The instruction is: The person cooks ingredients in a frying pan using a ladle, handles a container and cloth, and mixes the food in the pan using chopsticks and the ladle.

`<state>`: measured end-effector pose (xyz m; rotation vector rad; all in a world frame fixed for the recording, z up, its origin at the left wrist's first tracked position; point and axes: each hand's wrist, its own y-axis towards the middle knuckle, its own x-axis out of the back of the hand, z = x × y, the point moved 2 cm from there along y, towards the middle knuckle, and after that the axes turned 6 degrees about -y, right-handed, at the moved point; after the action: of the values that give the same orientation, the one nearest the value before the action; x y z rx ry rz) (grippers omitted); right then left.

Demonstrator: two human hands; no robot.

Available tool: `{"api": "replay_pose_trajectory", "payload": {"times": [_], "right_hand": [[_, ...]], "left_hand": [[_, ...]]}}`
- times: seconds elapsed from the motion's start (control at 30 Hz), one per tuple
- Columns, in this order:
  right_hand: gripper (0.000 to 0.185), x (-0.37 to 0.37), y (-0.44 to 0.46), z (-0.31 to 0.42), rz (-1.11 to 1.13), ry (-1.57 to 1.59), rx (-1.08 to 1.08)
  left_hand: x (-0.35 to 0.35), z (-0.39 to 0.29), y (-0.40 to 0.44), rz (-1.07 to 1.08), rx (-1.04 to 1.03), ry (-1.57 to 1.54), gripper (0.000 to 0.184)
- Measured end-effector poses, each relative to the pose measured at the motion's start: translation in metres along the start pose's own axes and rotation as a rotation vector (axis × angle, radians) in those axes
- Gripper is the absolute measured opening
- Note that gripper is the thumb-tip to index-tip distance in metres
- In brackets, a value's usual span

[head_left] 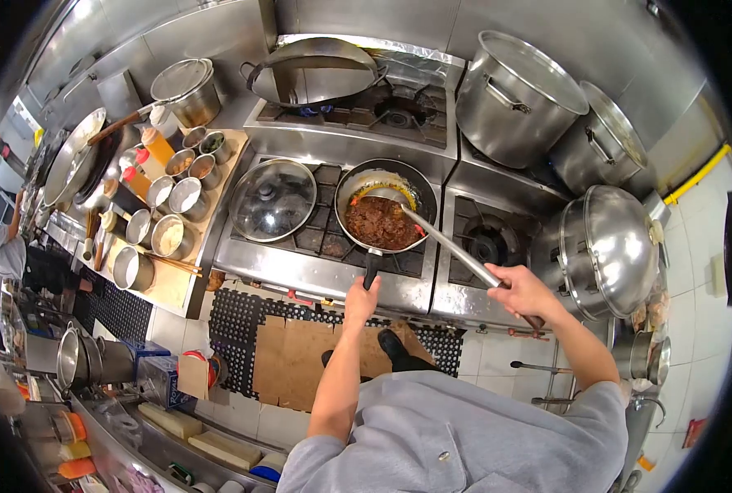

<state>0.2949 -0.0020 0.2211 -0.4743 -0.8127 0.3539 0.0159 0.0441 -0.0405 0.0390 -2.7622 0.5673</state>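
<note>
From here I see the left hand [361, 302] clamped on the handle [371, 269] of the pan [422, 187] just ahead of it, forearm extended; the right hand [518, 292], forearm angled inward, grips a long-handled utensil [461, 256] slanting forward-left into dark food [378, 223].

Commercial kitchen, seemingly: stove [320, 274], stockpots [517, 99].

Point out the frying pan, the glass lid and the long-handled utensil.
Frying pan [426, 199], head view: inside wall, right side.
Glass lid [273, 204], head view: glass near the knob.
Long-handled utensil [457, 251], head view: middle of the metal shaft.
</note>
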Motion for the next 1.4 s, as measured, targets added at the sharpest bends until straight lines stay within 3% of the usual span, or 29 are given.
{"api": "replay_pose_trajectory", "payload": {"times": [0.3,0.6,0.63,0.8,0.93,1.0,1.2,1.23,1.4], "right_hand": [[0.056,-0.007,0.088,-0.003,-0.130,-0.503,0.225],[0.056,0.032,0.030,-0.012,-0.040,-0.641,0.352],[0.054,0.040,0.016,0.000,-0.027,-0.635,0.263],[0.052,0.069,-0.019,0.016,-0.025,-0.653,0.220],[0.053,0.078,-0.030,0.019,-0.025,-0.616,0.276],[0.054,0.079,-0.035,0.028,0.039,-0.692,0.160],[0.056,0.057,-0.015,0.014,0.113,-0.709,0.118],[0.056,0.049,-0.006,0.002,0.055,-0.676,0.212],[0.056,0.020,0.018,-0.013,0.017,-0.608,0.174]], "left_hand": [[-0.004,0.006,0.007,-0.022,-0.024,0.006,0.051],[-0.005,0.002,0.001,-0.021,0.006,0.003,0.050],[-0.004,0.001,0.000,-0.018,0.010,0.002,0.050],[-0.005,0.001,0.000,-0.033,0.000,0.002,0.048],[-0.005,0.004,0.001,-0.034,-0.012,-0.017,0.047],[-0.006,0.004,0.001,-0.032,0.006,-0.015,0.047],[-0.003,-0.003,-0.002,0.003,0.057,-0.026,0.047],[-0.003,-0.001,-0.001,0.011,0.066,-0.021,0.047],[-0.003,0.001,0.002,-0.007,0.036,0.007,0.048]]}}
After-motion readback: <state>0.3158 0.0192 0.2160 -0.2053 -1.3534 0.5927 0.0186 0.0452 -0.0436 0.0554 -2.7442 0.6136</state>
